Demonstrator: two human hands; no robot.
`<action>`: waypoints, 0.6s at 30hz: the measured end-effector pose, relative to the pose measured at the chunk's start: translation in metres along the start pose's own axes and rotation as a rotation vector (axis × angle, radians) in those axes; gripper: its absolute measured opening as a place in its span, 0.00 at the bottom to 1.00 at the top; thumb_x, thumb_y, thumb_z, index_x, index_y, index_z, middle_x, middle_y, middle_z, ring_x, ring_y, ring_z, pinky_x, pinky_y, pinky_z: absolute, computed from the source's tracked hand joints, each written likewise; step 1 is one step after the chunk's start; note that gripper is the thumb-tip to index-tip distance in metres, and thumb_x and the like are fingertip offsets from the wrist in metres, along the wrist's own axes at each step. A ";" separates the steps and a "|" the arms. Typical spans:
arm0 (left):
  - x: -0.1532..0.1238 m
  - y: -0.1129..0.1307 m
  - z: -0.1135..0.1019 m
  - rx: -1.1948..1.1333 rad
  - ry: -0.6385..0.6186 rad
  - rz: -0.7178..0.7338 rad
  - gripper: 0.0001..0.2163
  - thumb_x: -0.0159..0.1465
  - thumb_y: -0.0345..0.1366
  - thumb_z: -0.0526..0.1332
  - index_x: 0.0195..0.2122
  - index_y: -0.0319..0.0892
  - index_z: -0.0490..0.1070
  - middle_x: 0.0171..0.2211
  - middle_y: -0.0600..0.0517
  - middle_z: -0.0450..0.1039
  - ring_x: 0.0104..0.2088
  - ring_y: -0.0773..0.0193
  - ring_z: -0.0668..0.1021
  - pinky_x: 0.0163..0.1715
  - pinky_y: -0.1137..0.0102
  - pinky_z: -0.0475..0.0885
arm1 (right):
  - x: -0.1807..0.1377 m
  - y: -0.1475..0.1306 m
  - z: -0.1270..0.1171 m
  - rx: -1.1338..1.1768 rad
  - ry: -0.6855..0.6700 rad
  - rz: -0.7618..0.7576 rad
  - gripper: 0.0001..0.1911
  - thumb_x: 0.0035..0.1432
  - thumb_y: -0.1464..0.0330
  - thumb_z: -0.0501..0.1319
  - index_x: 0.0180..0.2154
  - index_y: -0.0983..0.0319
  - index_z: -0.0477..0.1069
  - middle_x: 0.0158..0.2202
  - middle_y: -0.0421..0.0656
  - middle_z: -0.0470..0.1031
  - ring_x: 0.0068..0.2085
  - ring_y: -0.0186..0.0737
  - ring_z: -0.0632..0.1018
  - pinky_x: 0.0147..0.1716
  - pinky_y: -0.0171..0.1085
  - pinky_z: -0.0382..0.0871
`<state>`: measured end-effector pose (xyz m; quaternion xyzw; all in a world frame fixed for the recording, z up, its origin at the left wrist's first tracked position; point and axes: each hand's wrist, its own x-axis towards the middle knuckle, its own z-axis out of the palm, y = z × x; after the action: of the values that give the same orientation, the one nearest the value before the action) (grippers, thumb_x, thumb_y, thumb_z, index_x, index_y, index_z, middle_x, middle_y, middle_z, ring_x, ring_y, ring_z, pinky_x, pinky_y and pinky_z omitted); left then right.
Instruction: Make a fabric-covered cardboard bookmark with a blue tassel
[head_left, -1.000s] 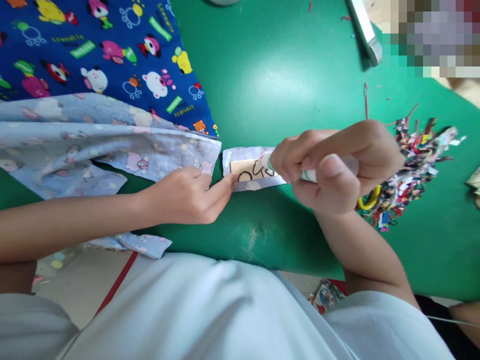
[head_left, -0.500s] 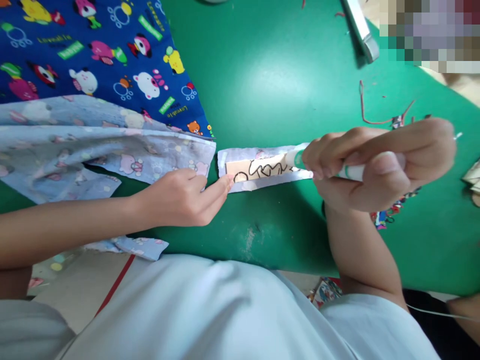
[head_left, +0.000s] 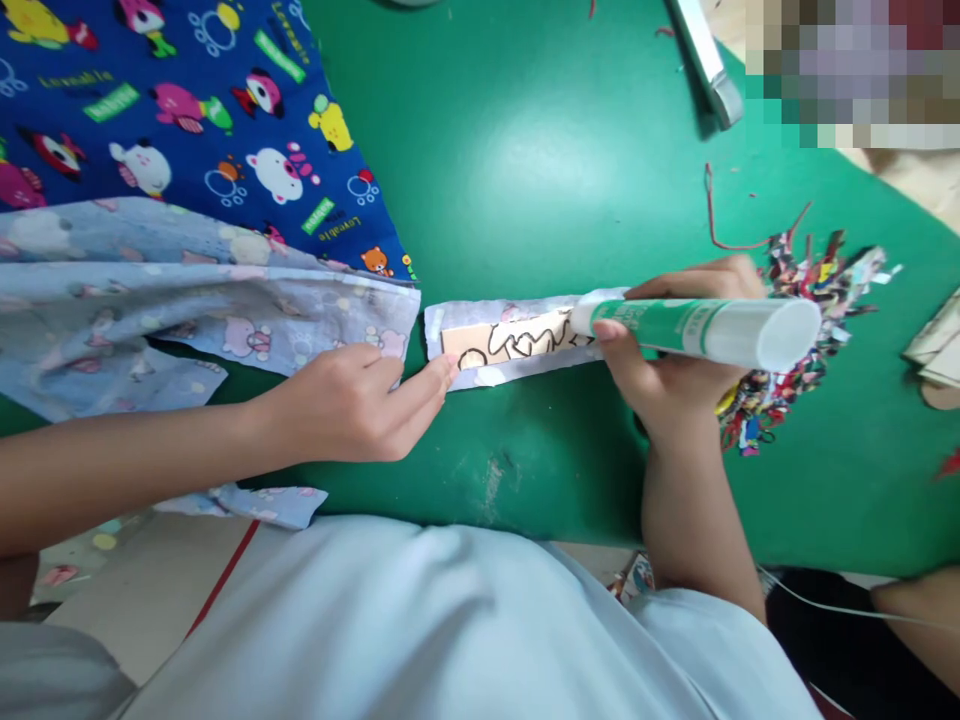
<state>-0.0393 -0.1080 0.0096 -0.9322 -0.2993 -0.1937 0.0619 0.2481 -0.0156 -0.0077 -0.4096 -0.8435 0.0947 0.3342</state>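
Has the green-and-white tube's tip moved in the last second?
Yes: the tube has gone rightward along the card strip, tip farther from the left hand.

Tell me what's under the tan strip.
Pale cloth, its edges showing beyond the tan strip, with the green table beneath. The strip hides the cloth's middle; the right hand hides part of its right end.

A blue cloth [head_left: 202,110] printed with bright cartoon animals covers the far left of the green counter [head_left: 540,180]. At the right lies a shaggy bundle of multicoloured scraps [head_left: 851,275], with a bent red thread [head_left: 710,215] beside it. A silvery metal bar [head_left: 703,60] lies farther back, at a slant. Pale flat pieces [head_left: 937,340] show at the right edge. Below, a red stripe [head_left: 225,575] crosses the light floor [head_left: 127,580].
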 end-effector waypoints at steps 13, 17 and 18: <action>0.003 -0.001 -0.003 -0.028 -0.018 -0.001 0.01 0.62 0.28 0.65 0.35 0.36 0.77 0.41 0.48 0.82 0.18 0.74 0.67 0.16 0.70 0.59 | -0.012 0.019 -0.008 0.020 0.117 0.221 0.11 0.53 0.60 0.66 0.31 0.61 0.72 0.26 0.44 0.72 0.26 0.37 0.73 0.29 0.38 0.67; 0.005 -0.001 -0.003 -0.059 -0.012 -0.005 0.02 0.62 0.26 0.65 0.35 0.34 0.77 0.42 0.46 0.82 0.18 0.75 0.68 0.15 0.70 0.60 | -0.016 0.023 -0.007 -0.065 0.152 0.211 0.14 0.53 0.57 0.65 0.33 0.61 0.72 0.31 0.48 0.75 0.32 0.41 0.76 0.34 0.41 0.69; 0.006 -0.001 -0.004 -0.061 -0.010 -0.006 0.02 0.62 0.27 0.65 0.35 0.34 0.77 0.41 0.46 0.82 0.18 0.75 0.69 0.15 0.71 0.60 | -0.017 0.023 -0.008 -0.107 0.150 0.216 0.15 0.53 0.55 0.65 0.32 0.61 0.72 0.32 0.49 0.76 0.33 0.42 0.77 0.36 0.42 0.69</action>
<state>-0.0371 -0.1047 0.0151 -0.9337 -0.2964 -0.1984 0.0313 0.2750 -0.0144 -0.0202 -0.5212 -0.7709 0.0541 0.3620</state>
